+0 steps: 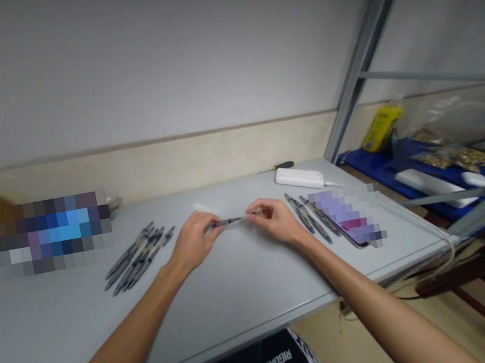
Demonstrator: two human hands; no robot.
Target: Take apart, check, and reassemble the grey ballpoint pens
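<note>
Between my two hands a slim grey pen (231, 221) lies level, just above the grey-white table (227, 309). My left hand (196, 237) pinches its left end. With thumb and fingertips my right hand (273, 217) grips the right end. Whether the pen is whole or parted near the right fingers is too small to tell. To the left of my left hand lies a loose bunch of several grey and black pens (138, 259). A few more such pens (307, 217) rest on the table just right of my right hand.
Beside the right-hand pens lies a phone (345, 216), its screen blurred out. Behind it are a white power strip (299, 178) with a cable and a screwdriver (284, 165). A metal frame (358, 76) and a blue surface (362, 169) with bags stand at the right. Blurred items occupy the far left.
</note>
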